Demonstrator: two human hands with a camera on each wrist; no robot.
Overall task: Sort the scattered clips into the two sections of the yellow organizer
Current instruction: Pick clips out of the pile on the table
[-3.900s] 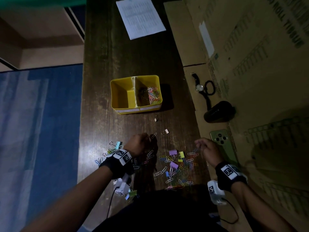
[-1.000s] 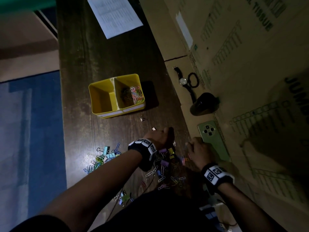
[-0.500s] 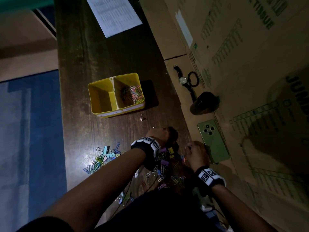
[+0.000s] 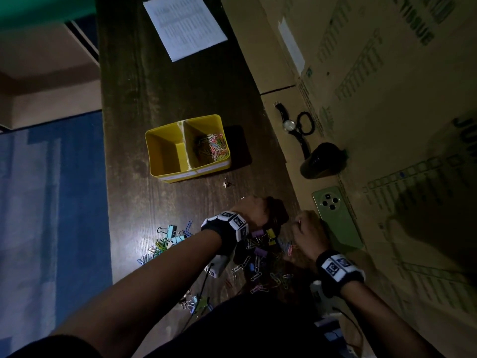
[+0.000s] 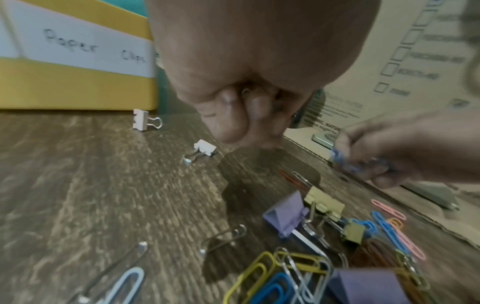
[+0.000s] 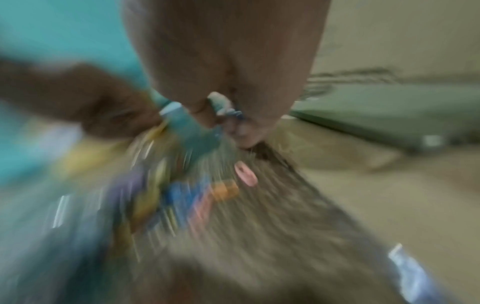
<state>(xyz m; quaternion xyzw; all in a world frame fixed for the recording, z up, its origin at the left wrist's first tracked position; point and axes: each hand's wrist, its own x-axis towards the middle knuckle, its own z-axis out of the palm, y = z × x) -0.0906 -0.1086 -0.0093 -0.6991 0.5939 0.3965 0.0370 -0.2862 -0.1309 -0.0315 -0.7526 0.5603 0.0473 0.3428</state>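
The yellow organizer point(image 4: 165, 153) stands mid-table; its right section holds coloured paper clips point(image 4: 213, 148), and its left section looks bare. A label reading "Paper Clips" shows on the organizer point(image 5: 78, 82) in the left wrist view. My left hand point(image 4: 255, 210) hovers as a fist point(image 5: 241, 115) over the far end of the mixed clip pile point(image 4: 258, 257), with a bit of wire showing between the curled fingers. My right hand point(image 4: 307, 228) pinches blue paper clips point(image 5: 342, 162) just right of the pile. Two white binder clips point(image 5: 145, 122) lie near the organizer.
More clips lie in a heap at the left point(image 4: 167, 241) and near my body point(image 4: 196, 303). Flattened cardboard point(image 4: 374, 86) on the right carries a wristwatch point(image 4: 289, 125), a dark round object point(image 4: 322, 161) and a green phone point(image 4: 338, 218). A printed sheet point(image 4: 185, 24) lies at the far end.
My left hand has crossed from the left clips to the middle pile beside my right hand. Over the last second both hands have barely shifted; the right wrist view is blurred by motion.
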